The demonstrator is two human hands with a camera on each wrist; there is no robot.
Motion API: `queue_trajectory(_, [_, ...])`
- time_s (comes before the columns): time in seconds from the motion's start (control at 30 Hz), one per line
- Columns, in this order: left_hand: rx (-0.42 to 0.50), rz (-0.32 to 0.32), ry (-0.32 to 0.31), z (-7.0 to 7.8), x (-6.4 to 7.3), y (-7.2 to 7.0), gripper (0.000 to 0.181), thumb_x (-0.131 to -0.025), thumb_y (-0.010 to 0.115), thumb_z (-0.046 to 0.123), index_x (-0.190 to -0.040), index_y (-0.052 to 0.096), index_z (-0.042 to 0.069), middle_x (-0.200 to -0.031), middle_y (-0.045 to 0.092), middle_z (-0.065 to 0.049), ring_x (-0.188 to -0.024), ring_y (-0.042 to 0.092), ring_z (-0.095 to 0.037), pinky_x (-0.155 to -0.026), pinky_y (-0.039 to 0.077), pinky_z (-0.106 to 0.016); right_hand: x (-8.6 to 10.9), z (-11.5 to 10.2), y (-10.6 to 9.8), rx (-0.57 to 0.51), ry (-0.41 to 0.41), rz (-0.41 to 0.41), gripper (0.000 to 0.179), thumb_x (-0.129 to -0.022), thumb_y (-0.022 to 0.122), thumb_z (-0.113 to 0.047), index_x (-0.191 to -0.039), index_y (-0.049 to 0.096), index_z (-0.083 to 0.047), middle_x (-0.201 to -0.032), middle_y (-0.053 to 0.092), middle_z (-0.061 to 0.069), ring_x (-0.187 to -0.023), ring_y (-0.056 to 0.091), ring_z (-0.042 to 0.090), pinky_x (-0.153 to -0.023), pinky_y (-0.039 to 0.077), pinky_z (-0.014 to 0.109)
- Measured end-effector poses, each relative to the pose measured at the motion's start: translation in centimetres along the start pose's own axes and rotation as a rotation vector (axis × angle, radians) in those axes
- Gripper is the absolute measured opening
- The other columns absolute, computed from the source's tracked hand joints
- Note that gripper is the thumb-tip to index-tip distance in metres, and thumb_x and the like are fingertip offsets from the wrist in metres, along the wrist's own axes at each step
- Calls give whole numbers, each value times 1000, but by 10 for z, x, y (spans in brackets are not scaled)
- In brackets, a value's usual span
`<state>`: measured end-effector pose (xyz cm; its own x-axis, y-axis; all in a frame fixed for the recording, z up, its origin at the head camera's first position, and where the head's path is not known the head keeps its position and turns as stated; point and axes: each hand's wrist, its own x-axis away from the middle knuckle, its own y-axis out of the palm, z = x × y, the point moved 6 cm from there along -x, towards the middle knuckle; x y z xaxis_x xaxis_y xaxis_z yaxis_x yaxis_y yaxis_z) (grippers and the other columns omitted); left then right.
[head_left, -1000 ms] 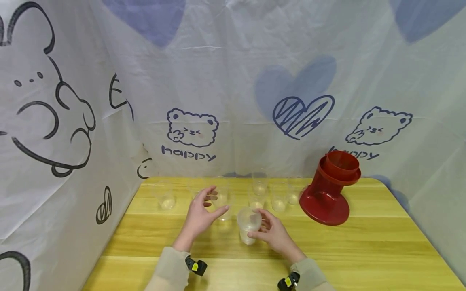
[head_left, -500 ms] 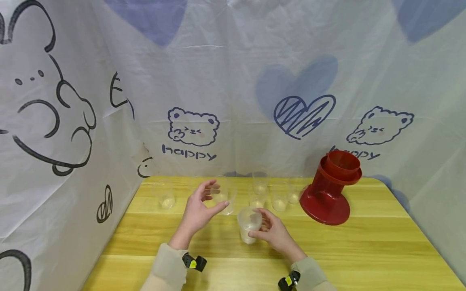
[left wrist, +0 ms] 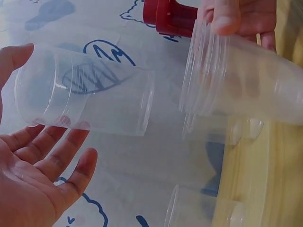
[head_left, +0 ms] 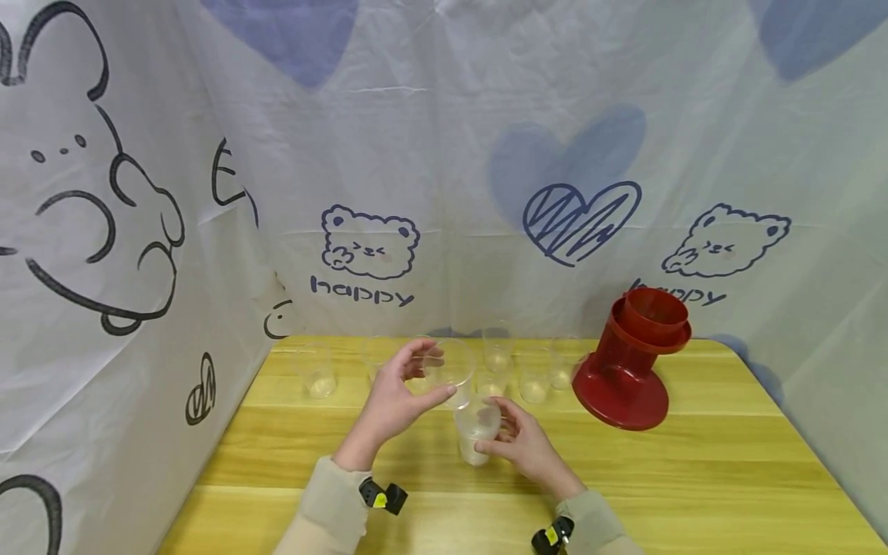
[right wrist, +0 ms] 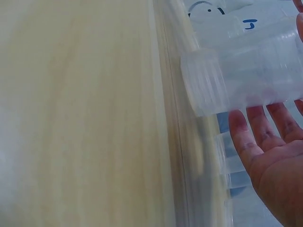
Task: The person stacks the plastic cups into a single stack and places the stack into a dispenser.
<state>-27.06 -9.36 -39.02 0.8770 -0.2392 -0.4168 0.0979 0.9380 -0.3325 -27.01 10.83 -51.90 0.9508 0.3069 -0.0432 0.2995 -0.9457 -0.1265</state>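
A clear plastic cup (left wrist: 90,90) is held between the thumb and fingers of my left hand (head_left: 395,401). In the head view it hangs just above and behind a stack of nested clear cups (head_left: 475,447), overlapping the stack's rim. My right hand (head_left: 523,445) grips that stack from its right side, thumb in front. Several rims lie close together at the mouth of the stack in the left wrist view. Seen from the right wrist, the fingers (right wrist: 246,135) curve under the stack's wall.
Several single clear cups stand toward the back of the wooden table (head_left: 728,478), among them one cup (head_left: 321,378) at the left and another cup (head_left: 534,381) right of centre. A red plastic piece with a wide round base (head_left: 627,378) stands at the back right. A printed curtain (head_left: 472,154) hangs behind.
My left hand has lifted its cup and carried it right, toward the cup stack. My right hand and the stack have stayed nearly in place.
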Motion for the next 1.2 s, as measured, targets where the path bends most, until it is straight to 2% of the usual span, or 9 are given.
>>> queue_trajectory(0.2, [11,-62,-3,0,3,9,64,-79,83,16,-134,53,7,-123,63,0,-110,60,-18,-95,48,-43,1,0,0,-21,-10,-4,71,-83,79,-8,-144,41,0,-135,52,23,-117,56,36,-94,52,42])
queue_trajectory(0.4, [50,-112,0,-4,6,16,61,-80,82,13,-134,53,9,-124,62,-3,-111,61,-28,-93,49,-47,3,-2,0,-22,-19,-4,73,-82,81,-12,-143,42,-2,-136,51,21,-120,54,36,-96,50,43])
queue_trajectory(0.6, [39,-152,-13,-10,7,22,63,-81,82,16,-136,52,9,-126,61,-3,-112,61,-20,-95,49,-45,4,-1,0,-22,-10,-7,73,-82,81,-12,-144,42,-2,-136,51,22,-120,55,37,-95,51,43])
queue_trajectory(0.8, [27,-186,-28,-16,9,28,65,-82,81,19,-138,51,9,-127,60,-4,-113,60,-25,-98,47,-45,3,1,0,-23,-7,-7,74,-82,81,-13,-143,42,-1,-137,51,22,-119,55,37,-95,51,42])
queue_trajectory(1.03, [-24,-221,-30,-26,12,33,65,-82,82,21,-138,51,9,-121,60,-2,-111,59,-17,-97,48,-43,4,1,0,-26,0,-4,77,-82,81,-13,-145,40,-1,-138,50,23,-119,56,36,-94,52,41])
queue_trajectory(1.2, [-20,-244,-45,-33,14,37,68,-82,82,23,-140,49,8,-120,61,-5,-110,59,-18,-96,49,-43,4,-1,1,-36,-15,-21,74,-83,80,-12,-145,41,-3,-137,51,22,-117,57,35,-92,53,41])
